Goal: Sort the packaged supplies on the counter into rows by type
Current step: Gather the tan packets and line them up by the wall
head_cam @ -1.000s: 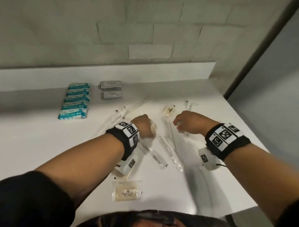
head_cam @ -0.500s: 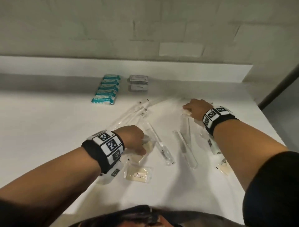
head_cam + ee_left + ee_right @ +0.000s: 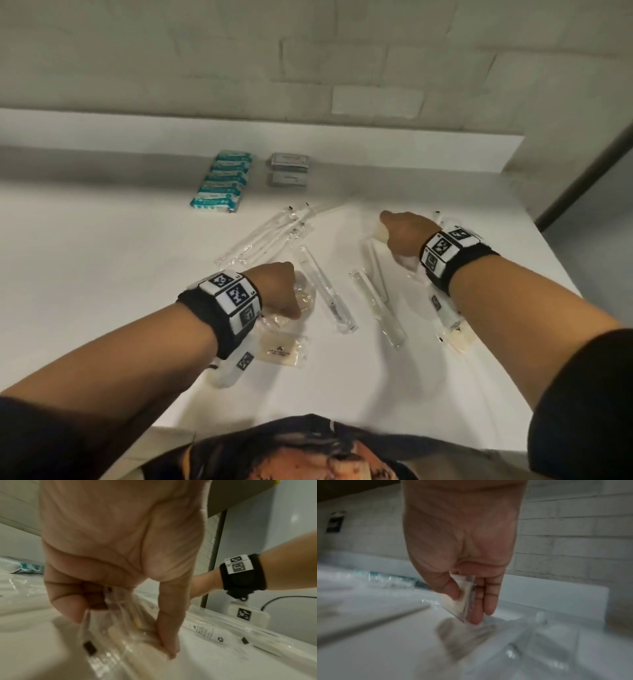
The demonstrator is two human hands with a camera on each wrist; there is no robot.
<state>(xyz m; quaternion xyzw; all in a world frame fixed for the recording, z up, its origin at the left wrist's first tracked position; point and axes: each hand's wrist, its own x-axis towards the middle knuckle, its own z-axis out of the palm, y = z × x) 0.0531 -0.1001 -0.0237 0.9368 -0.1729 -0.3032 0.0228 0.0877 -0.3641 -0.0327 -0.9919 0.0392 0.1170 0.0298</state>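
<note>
left hand (image 3: 120, 561) grips a clear packet (image 3: 123, 622), right hand (image 3: 462, 547) pinches a small sachet (image 3: 462, 599); print unreadable.

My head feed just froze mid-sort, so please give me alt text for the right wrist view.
The right hand pinches a small clear packet with a pale insert between thumb and fingers, just above the white counter. Blurred clear wrappers lie on the counter beneath and beyond it, with a pale brick wall behind.
</note>
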